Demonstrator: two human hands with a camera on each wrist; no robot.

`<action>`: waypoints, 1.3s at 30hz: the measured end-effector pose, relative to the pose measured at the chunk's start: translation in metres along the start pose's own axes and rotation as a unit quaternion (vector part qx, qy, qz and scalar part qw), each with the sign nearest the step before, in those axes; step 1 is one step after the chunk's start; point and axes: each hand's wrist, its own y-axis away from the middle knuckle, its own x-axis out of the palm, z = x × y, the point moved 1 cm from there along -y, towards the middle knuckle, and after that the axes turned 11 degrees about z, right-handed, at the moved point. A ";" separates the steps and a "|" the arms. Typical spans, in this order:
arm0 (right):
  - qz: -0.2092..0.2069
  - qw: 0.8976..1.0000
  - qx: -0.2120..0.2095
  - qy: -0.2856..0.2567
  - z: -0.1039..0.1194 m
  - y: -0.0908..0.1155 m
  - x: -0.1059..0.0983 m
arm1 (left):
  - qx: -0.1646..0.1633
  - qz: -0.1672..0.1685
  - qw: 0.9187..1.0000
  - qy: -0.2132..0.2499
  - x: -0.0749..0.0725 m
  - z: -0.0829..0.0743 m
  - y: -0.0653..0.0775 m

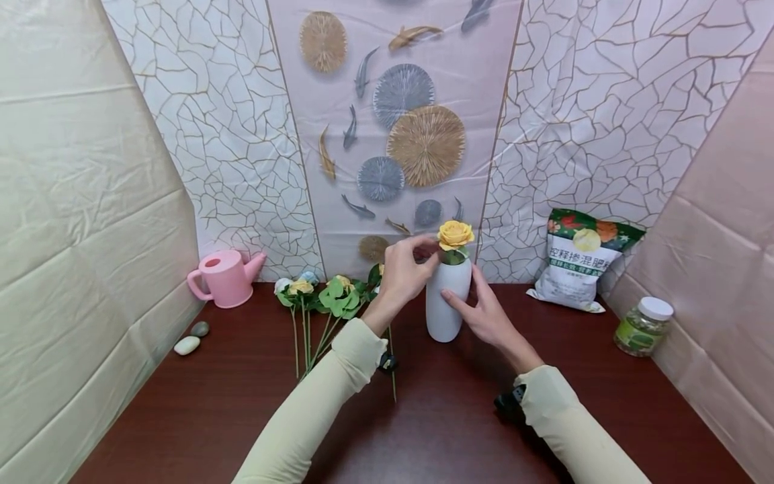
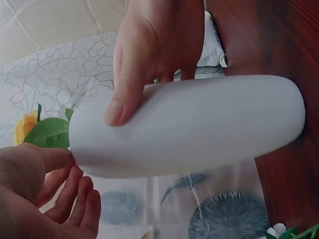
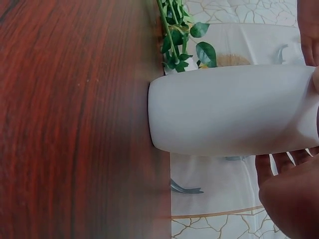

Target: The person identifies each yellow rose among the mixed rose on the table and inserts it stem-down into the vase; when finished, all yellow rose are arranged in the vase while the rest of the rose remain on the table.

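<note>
A yellow rose with green leaves stands in the mouth of a tall white vase, which is upright on the table. My right hand grips the vase from the right, its thumb across the front and its fingers behind. My left hand is at the vase's mouth, thumb and bent fingertips close together right at the rim. In the left wrist view the left thumb reaches the rim beside a rose leaf; I cannot tell whether it pinches the stem.
Several artificial flowers with long stems lie on the dark table left of the vase. Farther left are a pink watering can and two pebbles. A fertilizer bag and a white-lidded jar stand at the right.
</note>
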 end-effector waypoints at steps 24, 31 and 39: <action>-0.003 1.000 0.008 0.007 -0.008 0.002 0.001 | -0.111 0.015 0.993 -0.034 -0.091 0.131 0.081; -0.007 1.000 0.011 0.011 -0.010 0.005 0.000 | -0.155 0.071 0.984 -0.055 -0.077 0.158 0.113; -0.009 1.000 0.010 0.014 -0.009 0.002 0.001 | -0.195 0.138 0.967 -0.088 -0.063 0.160 0.120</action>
